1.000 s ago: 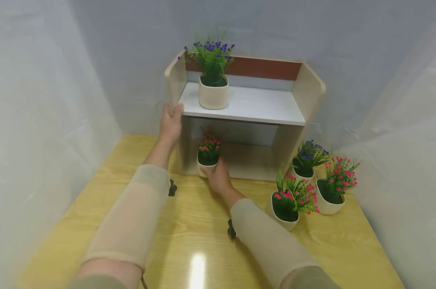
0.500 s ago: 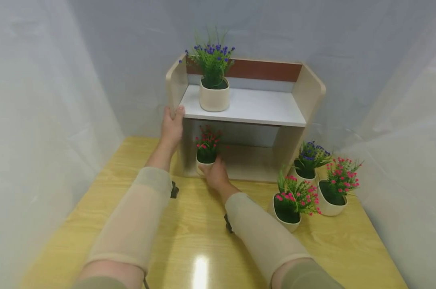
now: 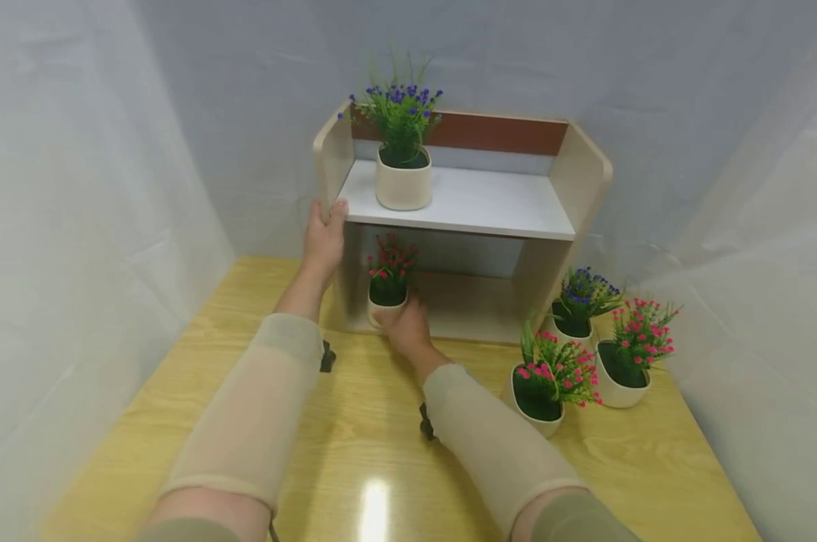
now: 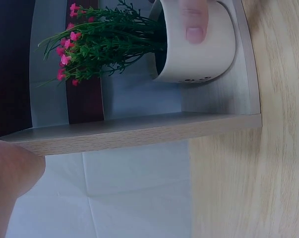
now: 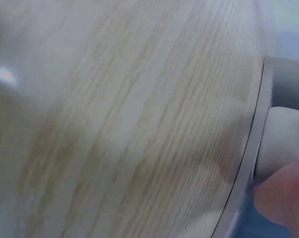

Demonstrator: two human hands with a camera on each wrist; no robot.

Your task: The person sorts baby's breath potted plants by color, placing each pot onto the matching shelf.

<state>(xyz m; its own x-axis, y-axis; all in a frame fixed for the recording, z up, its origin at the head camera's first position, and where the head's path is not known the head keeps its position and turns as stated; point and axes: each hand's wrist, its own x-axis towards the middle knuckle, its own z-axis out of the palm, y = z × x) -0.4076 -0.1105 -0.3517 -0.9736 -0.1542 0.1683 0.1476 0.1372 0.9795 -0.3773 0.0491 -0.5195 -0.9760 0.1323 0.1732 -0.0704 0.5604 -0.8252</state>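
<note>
A two-tier shelf [image 3: 496, 197] stands at the back of the table. My left hand [image 3: 324, 245] grips its left side panel, with the thumb on the front edge near the upper board. On the lower level, at the left end, is a small potted plant [image 3: 388, 292] with pink-red flowers. My right hand [image 3: 406, 325] holds its white pot from the front right. In the left wrist view the pot [image 4: 209, 54] sits upright on the bottom board, one thumb lying across its front. The right wrist view catches only part of the pot [image 5: 280, 141] beside my right hand [image 5: 285, 198].
A purple-flowered potted plant [image 3: 404, 184] stands on the upper level, left side. To the right of the shelf, on the wooden table [image 3: 354, 421], are another purple plant [image 3: 574, 320] and two pink-flowered ones, one farther right [image 3: 621, 373] and one nearer [image 3: 538, 399]. White sheeting surrounds the table.
My right hand has moved the pink-red potted plant slightly deeper into the lower level and then stays nearly still. The left hand keeps its grip on the side panel.
</note>
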